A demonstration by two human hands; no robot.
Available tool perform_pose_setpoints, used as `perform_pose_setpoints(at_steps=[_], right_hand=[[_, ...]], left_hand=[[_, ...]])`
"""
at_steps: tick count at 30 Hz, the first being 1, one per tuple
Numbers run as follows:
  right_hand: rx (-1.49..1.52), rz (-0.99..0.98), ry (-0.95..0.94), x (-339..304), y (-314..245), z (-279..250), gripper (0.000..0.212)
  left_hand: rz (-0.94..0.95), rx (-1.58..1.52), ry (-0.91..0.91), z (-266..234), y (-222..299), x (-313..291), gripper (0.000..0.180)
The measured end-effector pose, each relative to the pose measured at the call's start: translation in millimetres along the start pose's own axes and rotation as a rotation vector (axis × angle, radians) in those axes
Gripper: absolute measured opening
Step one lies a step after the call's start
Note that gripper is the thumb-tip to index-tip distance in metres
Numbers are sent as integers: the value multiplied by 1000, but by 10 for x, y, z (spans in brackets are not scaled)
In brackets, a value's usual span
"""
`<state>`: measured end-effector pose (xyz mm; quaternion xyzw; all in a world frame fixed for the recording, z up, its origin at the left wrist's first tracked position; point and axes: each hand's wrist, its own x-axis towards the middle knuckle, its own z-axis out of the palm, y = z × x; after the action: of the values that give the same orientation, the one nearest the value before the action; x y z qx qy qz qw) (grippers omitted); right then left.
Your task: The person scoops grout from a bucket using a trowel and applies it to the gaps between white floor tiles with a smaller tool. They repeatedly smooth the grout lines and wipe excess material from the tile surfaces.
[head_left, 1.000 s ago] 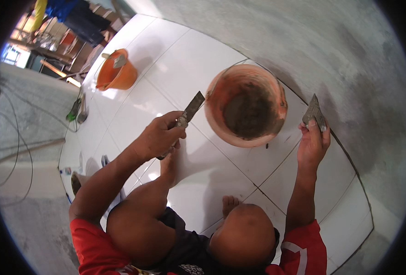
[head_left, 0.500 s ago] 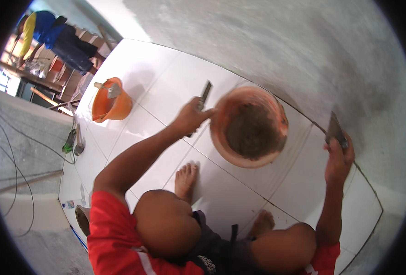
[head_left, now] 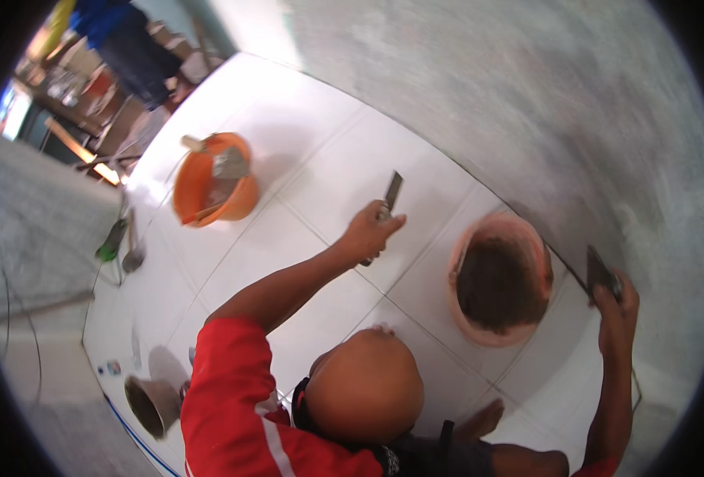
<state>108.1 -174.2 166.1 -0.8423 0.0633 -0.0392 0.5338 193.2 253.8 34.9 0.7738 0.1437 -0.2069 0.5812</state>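
Hands [head_left: 365, 233] [head_left: 618, 300] gripping flat-bladed tools [head_left: 393, 189] [head_left: 597, 269] flank a round bucket [head_left: 491, 335] of dark mix [head_left: 497, 285].

There are two hands: one left hand [head_left: 368, 234], one right hand [head_left: 618, 314]; three bladed tools: one left-held scraper [head_left: 394, 188], one right-held blade [head_left: 598, 270], one pale-handled tool [head_left: 229, 164]; two buckets: one bright orange bucket [head_left: 245, 199], one pinkish bucket [head_left: 487, 338]; one flared grey container [head_left: 167, 399]; one co-worker [head_left: 125, 48].
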Motion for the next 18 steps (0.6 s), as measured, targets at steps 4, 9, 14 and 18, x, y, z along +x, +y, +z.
perform_pose_setpoints(at_steps=[4, 9, 14, 18], right_hand=[[37, 80, -120, 97, -240, 466, 40], [88, 208, 35, -256, -80, 623, 37], [61, 285, 112, -491, -12, 526, 35], [113, 295, 131, -455, 112, 587, 34]], left_hand=[[45, -156, -112, 84, -172, 193, 49], [184, -28, -203, 591, -114, 449, 70], [140, -44, -300, 855, -95, 544, 86], [399, -45, -199, 1069, -294, 674, 81]])
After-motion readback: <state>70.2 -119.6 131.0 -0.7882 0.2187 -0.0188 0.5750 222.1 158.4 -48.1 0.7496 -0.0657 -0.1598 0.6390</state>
